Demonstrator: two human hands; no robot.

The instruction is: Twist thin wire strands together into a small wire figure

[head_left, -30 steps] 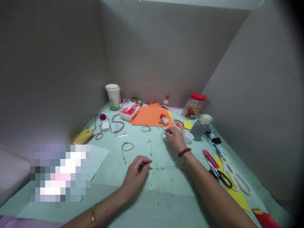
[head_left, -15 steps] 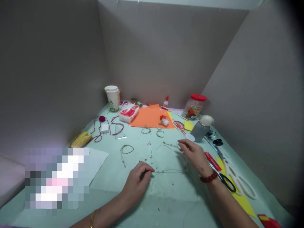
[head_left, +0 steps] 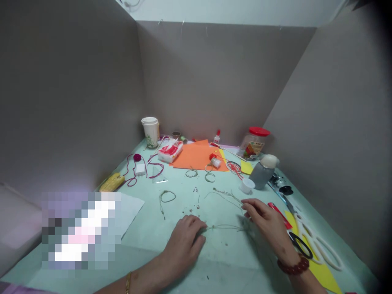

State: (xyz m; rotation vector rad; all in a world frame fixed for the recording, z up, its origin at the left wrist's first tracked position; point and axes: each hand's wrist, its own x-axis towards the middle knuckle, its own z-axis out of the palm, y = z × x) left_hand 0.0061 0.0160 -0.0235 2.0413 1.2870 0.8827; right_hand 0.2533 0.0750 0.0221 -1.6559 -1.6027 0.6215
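Observation:
A thin green cord (head_left: 225,227) lies stretched across the table between my hands. My left hand (head_left: 185,239) rests on the table at the cord's left end, fingers curled and fingertips on it; the thumb sits slightly apart. My right hand (head_left: 268,222) is raised a little, thumb and forefinger pinched on the strands near a braided section (head_left: 225,192). Exactly which strands it grips is hard to see. Small beads or charms (head_left: 198,207) are scattered beyond my left hand. A finished-looking green cord loop (head_left: 168,197) lies to their left.
Right of my right hand lie a red-handled cutter (head_left: 280,215), black-handled scissors (head_left: 301,245) and white-handled scissors (head_left: 320,245). A small clear cup (head_left: 247,185) and grey bottle (head_left: 261,175) stand beyond. Orange paper (head_left: 196,157), a tissue pack (head_left: 170,151) and a jar (head_left: 254,143) are at the back.
My right hand has moved right and nearer, drawing the braided strands slightly along. My left thumb has lowered away from the fingertips. The view has tilted upward a little.

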